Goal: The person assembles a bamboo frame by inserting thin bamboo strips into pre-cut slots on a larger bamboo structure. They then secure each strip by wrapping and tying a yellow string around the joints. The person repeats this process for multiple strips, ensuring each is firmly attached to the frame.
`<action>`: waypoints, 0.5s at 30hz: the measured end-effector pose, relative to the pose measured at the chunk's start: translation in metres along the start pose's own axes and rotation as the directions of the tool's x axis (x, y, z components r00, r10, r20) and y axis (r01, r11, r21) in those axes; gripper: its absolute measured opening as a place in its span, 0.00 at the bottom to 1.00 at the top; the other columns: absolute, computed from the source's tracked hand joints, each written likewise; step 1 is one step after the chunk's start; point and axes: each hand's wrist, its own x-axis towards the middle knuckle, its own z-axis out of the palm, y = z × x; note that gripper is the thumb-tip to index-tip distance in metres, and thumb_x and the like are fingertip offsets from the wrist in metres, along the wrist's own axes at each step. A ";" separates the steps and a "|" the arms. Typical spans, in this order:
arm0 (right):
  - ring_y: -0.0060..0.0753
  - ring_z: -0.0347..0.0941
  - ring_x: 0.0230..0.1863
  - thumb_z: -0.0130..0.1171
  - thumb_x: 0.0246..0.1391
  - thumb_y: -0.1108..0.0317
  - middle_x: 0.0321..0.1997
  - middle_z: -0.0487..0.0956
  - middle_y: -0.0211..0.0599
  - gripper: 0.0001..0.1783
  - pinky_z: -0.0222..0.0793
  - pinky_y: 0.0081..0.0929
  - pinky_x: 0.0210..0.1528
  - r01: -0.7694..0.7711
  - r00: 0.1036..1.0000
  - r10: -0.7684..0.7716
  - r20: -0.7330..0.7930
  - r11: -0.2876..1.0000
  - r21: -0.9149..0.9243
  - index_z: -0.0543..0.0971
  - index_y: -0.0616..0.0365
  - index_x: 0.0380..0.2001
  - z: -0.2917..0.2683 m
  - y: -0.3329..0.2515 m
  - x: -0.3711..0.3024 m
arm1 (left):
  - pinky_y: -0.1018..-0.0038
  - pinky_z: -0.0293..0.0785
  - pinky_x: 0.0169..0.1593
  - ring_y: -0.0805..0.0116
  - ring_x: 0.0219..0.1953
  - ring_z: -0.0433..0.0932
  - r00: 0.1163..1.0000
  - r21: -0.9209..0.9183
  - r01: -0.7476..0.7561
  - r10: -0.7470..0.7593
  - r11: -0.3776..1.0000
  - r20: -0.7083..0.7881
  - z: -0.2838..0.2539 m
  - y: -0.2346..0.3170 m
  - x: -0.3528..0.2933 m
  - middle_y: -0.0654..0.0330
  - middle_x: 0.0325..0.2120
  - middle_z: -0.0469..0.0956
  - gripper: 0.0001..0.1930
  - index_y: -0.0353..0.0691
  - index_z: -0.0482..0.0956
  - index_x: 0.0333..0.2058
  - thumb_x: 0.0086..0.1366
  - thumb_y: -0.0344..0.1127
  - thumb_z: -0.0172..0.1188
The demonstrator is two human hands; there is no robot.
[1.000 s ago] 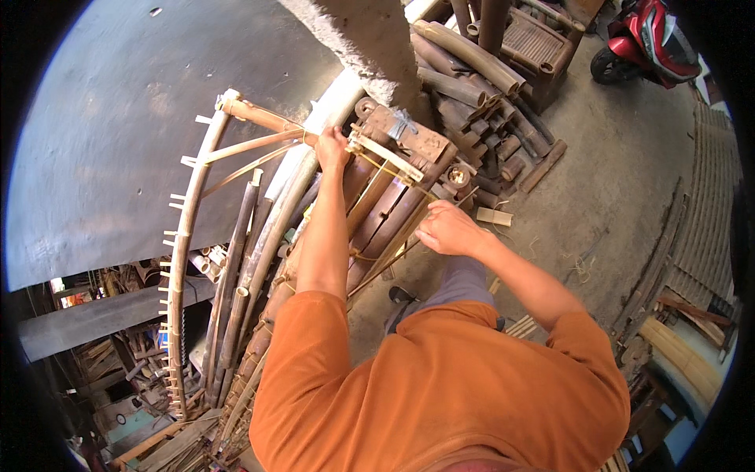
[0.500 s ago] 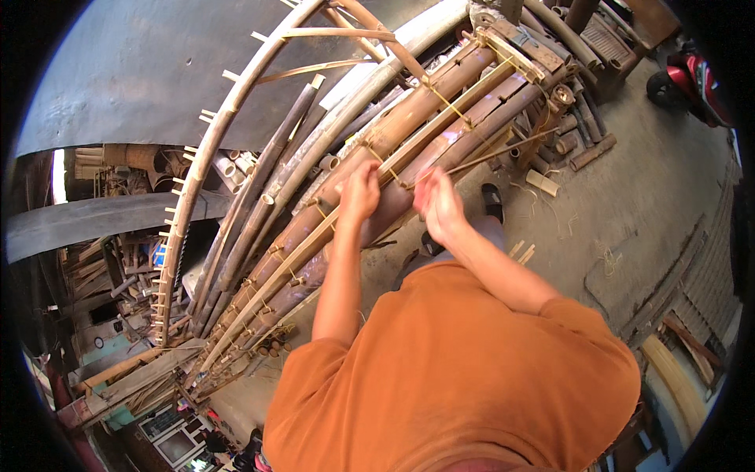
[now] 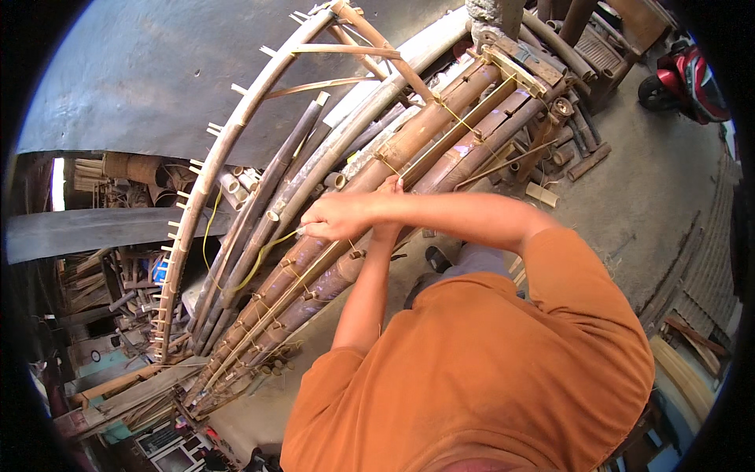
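Note:
My right arm crosses over my left arm. A thin yellow-green strip (image 3: 275, 245) sticks out from my closed right hand (image 3: 334, 216), curving off to the left over the poles. My left hand (image 3: 389, 187) is closed at a split bamboo rail (image 3: 334, 252), partly hidden behind my right forearm; I cannot make out what its fingers hold. Beneath both hands lie two long thick bamboo poles, the far one (image 3: 429, 126) and the near one (image 3: 456, 161). Cord ties (image 3: 464, 118) are spaced along them, and the rail runs between them.
A curved bamboo frame with short pegs (image 3: 189, 204) rises at the left. More bamboo poles (image 3: 346, 130) lean beyond the work. A wooden end block (image 3: 515, 71) stands at the far end. Cut bamboo pieces (image 3: 586, 157) lie on the floor, with a red motorbike (image 3: 692, 82) further right.
My right hand has swung left across my left arm, and the yellow-green strip now shows trailing from it. My left hand has shifted slightly right along the poles.

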 end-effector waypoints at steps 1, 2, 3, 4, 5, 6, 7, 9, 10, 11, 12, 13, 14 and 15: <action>0.52 0.77 0.33 0.41 0.63 0.51 0.29 0.79 0.50 0.25 0.70 0.43 0.38 0.046 0.983 -0.051 0.176 0.998 0.034 0.79 0.58 0.27 -0.013 0.013 0.005 | 0.53 0.69 0.48 0.40 0.42 0.78 0.997 0.011 -0.052 0.052 0.999 0.057 -0.005 0.008 0.001 0.43 0.37 0.81 0.18 0.36 0.76 0.46 0.70 0.44 0.49; 0.53 0.78 0.41 0.35 0.65 0.45 0.38 0.82 0.47 0.29 0.72 0.41 0.45 -0.165 0.962 0.177 0.206 0.983 -0.074 0.83 0.51 0.39 -0.028 0.027 0.006 | 0.53 0.69 0.48 0.39 0.42 0.78 0.998 0.170 0.008 -0.017 0.985 0.053 -0.007 0.015 0.006 0.43 0.37 0.81 0.17 0.36 0.76 0.46 0.70 0.43 0.49; 0.51 0.77 0.49 0.34 0.64 0.38 0.46 0.82 0.47 0.32 0.69 0.45 0.52 -0.323 0.917 0.387 0.094 0.861 -0.392 0.82 0.43 0.49 -0.043 0.058 0.012 | 0.53 0.69 0.48 0.39 0.43 0.77 0.995 0.324 0.056 -0.078 0.944 0.055 -0.009 0.022 0.009 0.42 0.37 0.80 0.17 0.36 0.77 0.46 0.70 0.43 0.49; 0.50 0.76 0.52 0.37 0.61 0.34 0.50 0.81 0.47 0.35 0.66 0.52 0.53 -0.554 0.783 0.612 -0.111 0.604 -0.573 0.80 0.47 0.52 -0.062 0.065 0.011 | 0.53 0.69 0.49 0.40 0.43 0.78 0.946 0.225 0.186 -0.236 0.956 0.221 -0.025 0.030 0.015 0.42 0.37 0.80 0.16 0.37 0.79 0.44 0.70 0.42 0.48; 0.45 0.74 0.56 0.39 0.60 0.33 0.53 0.79 0.45 0.37 0.65 0.47 0.55 -0.539 0.784 0.598 -0.168 0.520 -0.663 0.79 0.51 0.53 -0.076 0.092 -0.004 | 0.54 0.69 0.48 0.41 0.42 0.78 0.931 0.130 0.282 -0.304 0.951 0.201 -0.029 0.051 0.023 0.42 0.36 0.80 0.16 0.40 0.82 0.42 0.70 0.42 0.49; 0.43 0.76 0.51 0.42 0.60 0.34 0.48 0.81 0.44 0.36 0.66 0.44 0.51 -0.576 0.785 0.578 -0.222 0.552 -0.603 0.81 0.55 0.47 -0.073 0.113 -0.015 | 0.55 0.67 0.46 0.42 0.40 0.79 0.951 0.122 0.250 -0.267 0.960 0.154 -0.026 0.051 0.024 0.43 0.33 0.80 0.15 0.41 0.82 0.41 0.70 0.43 0.49; 0.42 0.78 0.45 0.44 0.60 0.35 0.43 0.83 0.43 0.36 0.67 0.41 0.46 -0.604 0.784 0.556 -0.275 0.584 -0.542 0.83 0.59 0.41 -0.077 0.122 -0.025 | 0.55 0.65 0.45 0.43 0.37 0.79 0.966 0.115 0.219 -0.232 0.969 0.110 -0.023 0.052 0.025 0.45 0.30 0.81 0.15 0.42 0.82 0.41 0.70 0.43 0.48; 0.33 0.75 0.33 0.46 0.62 0.42 0.30 0.81 0.38 0.30 0.67 0.33 0.39 -0.341 0.925 0.375 -0.062 0.890 0.303 0.80 0.59 0.27 -0.083 0.118 -0.031 | 0.55 0.68 0.45 0.43 0.38 0.79 0.957 0.143 0.233 -0.253 0.962 0.142 -0.024 0.050 0.026 0.44 0.31 0.80 0.15 0.41 0.82 0.41 0.70 0.43 0.48; 0.28 0.67 0.24 0.47 0.65 0.51 0.19 0.73 0.40 0.26 0.65 0.29 0.32 -0.303 0.866 0.453 -0.214 0.814 0.496 0.72 0.60 0.20 -0.088 0.056 -0.045 | 0.55 0.69 0.45 0.43 0.38 0.79 0.947 0.155 0.262 -0.285 0.953 0.151 -0.025 0.044 0.022 0.43 0.32 0.80 0.15 0.41 0.82 0.41 0.70 0.42 0.49; 0.30 0.64 0.21 0.46 0.64 0.54 0.17 0.70 0.43 0.24 0.64 0.32 0.30 -0.082 0.953 0.179 -0.244 0.928 0.362 0.71 0.62 0.20 -0.082 0.033 -0.078 | 0.56 0.69 0.45 0.44 0.37 0.79 0.956 0.170 0.241 -0.264 0.956 0.128 -0.021 0.044 0.021 0.44 0.32 0.80 0.15 0.41 0.82 0.40 0.71 0.43 0.48; 0.33 0.62 0.19 0.46 0.64 0.58 0.15 0.67 0.46 0.23 0.63 0.34 0.28 0.175 0.965 -0.114 -0.238 0.952 0.252 0.69 0.64 0.19 -0.072 0.011 -0.107 | 0.56 0.69 0.44 0.45 0.36 0.79 0.963 0.189 0.235 -0.255 0.953 0.091 -0.019 0.040 0.020 0.45 0.31 0.81 0.15 0.41 0.82 0.40 0.71 0.43 0.48; 0.44 0.69 0.24 0.47 0.62 0.59 0.18 0.72 0.49 0.23 0.67 0.41 0.34 -0.107 0.994 0.111 -0.015 0.979 0.176 0.72 0.63 0.17 -0.052 0.011 -0.141 | 0.57 0.69 0.44 0.46 0.35 0.79 0.969 0.212 0.216 -0.235 0.953 0.072 -0.017 0.040 0.020 0.45 0.30 0.81 0.15 0.42 0.82 0.39 0.71 0.43 0.48; 0.56 0.76 0.30 0.49 0.61 0.59 0.20 0.76 0.52 0.23 0.70 0.47 0.40 -0.333 0.921 0.327 0.212 0.943 -0.009 0.75 0.62 0.16 -0.032 0.011 -0.175 | 0.59 0.69 0.40 0.54 0.31 0.79 0.974 0.300 0.196 -0.221 0.933 0.052 -0.016 0.049 0.021 0.48 0.27 0.80 0.15 0.41 0.81 0.37 0.71 0.43 0.49; 0.59 0.74 0.29 0.51 0.60 0.60 0.19 0.75 0.53 0.22 0.70 0.48 0.39 -0.277 0.957 0.290 0.010 0.923 -0.265 0.74 0.62 0.15 0.013 0.054 -0.207 | 0.60 0.69 0.38 0.58 0.30 0.79 0.974 0.209 0.203 -0.220 0.957 0.061 -0.015 0.051 0.026 0.50 0.25 0.80 0.15 0.40 0.81 0.36 0.71 0.42 0.49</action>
